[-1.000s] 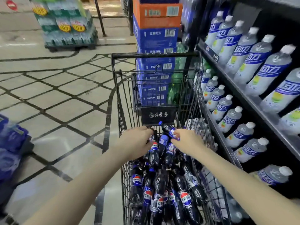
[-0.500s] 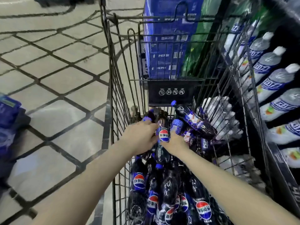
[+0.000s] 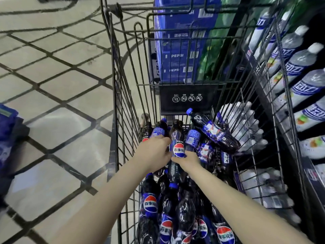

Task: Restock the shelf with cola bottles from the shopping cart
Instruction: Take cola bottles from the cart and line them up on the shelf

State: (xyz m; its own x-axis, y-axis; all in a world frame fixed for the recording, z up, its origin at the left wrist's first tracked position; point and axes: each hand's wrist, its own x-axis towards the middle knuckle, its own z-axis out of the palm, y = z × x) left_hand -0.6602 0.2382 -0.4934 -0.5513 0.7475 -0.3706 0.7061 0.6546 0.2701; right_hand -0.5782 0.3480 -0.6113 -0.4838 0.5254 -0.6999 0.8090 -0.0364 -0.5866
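Both hands have sunk deeper into the black wire shopping cart since a second ago, when they hovered near the top of the pile and the right one was at a bottle that pointed up and away; the view has tipped down too, so the cart's far wall fills the upper frame.

Head view: the left hand is curled over a dark cola bottle with a blue dotted label near the cart's left wall. The right hand grips a second dark cola bottle with a blue dotted label just beside it. Between the two hands stands an upright dark cola bottle with a red, white and blue round logo, touching both. More dark cola bottles lie heaped on the cart floor nearer the person. Right of the cart, a dark shelf carries clear bottles with white caps and blue labels. Beyond the cart's far wall stand stacked blue cardboard cases. Left of the cart is pale tiled floor with dark lines.
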